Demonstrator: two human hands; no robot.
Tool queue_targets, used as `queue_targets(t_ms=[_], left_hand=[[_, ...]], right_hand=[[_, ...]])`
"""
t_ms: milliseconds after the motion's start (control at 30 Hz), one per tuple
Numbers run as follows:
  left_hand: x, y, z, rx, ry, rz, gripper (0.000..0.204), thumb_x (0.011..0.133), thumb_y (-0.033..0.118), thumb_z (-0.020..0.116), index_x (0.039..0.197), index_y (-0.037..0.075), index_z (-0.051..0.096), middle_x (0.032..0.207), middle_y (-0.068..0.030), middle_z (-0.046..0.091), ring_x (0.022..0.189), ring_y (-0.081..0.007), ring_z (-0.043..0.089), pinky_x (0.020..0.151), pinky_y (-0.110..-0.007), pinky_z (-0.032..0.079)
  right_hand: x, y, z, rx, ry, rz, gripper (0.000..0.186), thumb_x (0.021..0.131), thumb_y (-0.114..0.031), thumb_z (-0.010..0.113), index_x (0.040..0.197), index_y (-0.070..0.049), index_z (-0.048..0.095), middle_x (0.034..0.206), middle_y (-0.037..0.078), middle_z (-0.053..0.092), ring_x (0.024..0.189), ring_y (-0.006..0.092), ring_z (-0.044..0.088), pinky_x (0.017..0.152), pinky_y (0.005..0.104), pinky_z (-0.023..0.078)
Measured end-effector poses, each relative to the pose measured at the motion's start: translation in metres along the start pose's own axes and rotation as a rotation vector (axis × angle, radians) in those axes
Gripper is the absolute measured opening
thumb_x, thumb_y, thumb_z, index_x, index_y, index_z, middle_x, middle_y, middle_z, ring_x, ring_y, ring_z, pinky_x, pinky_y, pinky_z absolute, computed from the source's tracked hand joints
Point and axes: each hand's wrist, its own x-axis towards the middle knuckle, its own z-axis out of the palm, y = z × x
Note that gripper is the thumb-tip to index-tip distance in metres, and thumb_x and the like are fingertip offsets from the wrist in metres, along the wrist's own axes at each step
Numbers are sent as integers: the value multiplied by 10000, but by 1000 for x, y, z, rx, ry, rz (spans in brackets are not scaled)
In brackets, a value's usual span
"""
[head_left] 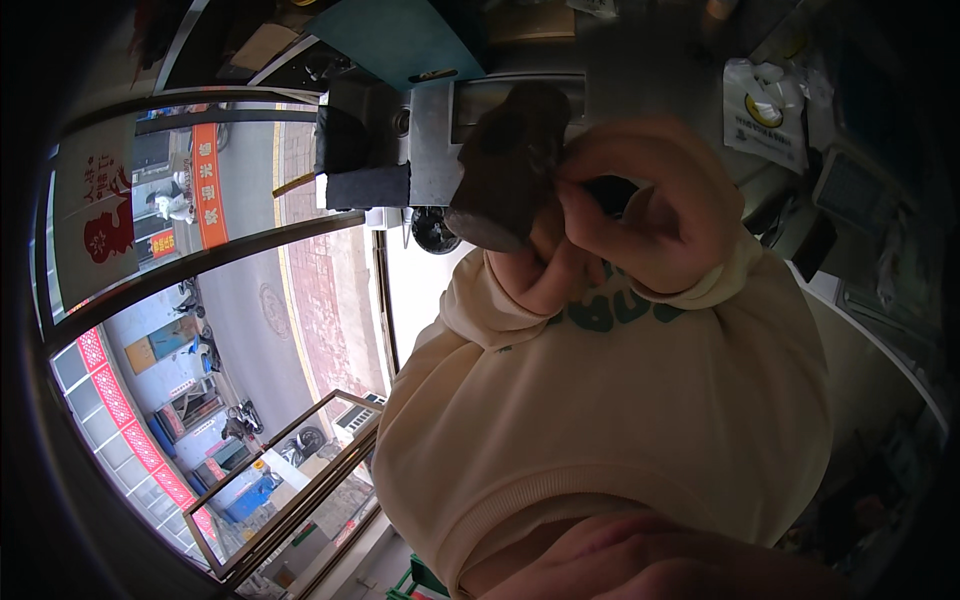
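A dark brown, shoe-like thing [510, 160] is held up in front of my chest, its broad rounded end toward the lower left. My left hand [545, 270] is closed around its lower side, with the fingers partly hidden behind it. Close against its right edge, my right hand [655, 215] is bent into a loop, with thumb and forefinger pinched together. Whatever sits in that pinch is too small or dark to make out. A dark patch shows inside the loop of the right hand.
Beyond the hands is a grey metal work surface [430, 150] with a teal panel or bag [400, 40] at its back. Black blocks [368, 187] stand at its left end. A white plastic bag [765, 110] lies at right. A window [250, 190] fills the left side.
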Motion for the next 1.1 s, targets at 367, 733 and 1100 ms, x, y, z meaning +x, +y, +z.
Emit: queue_targets(t_ms=[367, 733, 1100], left_hand=[[1, 4, 5, -148, 72, -122, 377, 818, -68, 378, 1177, -3, 282, 848, -182, 543, 523, -173, 578, 437, -240, 479], [2, 9, 12, -234, 221, -200, 395, 830, -74, 369, 1195, -41, 223, 799, -191, 556, 496, -190, 580, 429, -240, 482], [7, 9, 7, -180, 136, -116, 367, 802, -51, 322, 1160, -89, 254, 714, -179, 567, 503, -192, 592, 448, -247, 491]], right_hand=[[-1, 4, 4, 62, 25, 74, 244, 611, 111, 682, 848, 63, 643, 824, 141, 644, 724, 202, 625, 621, 256, 472], [2, 5, 6, 77, 8, 87, 271, 592, 109, 709, 853, 56, 657, 809, 134, 656, 749, 202, 632, 627, 255, 474], [2, 5, 1, 5, -49, 5, 258, 634, 109, 728, 880, 65, 662, 843, 152, 653, 726, 202, 640, 597, 249, 485]])
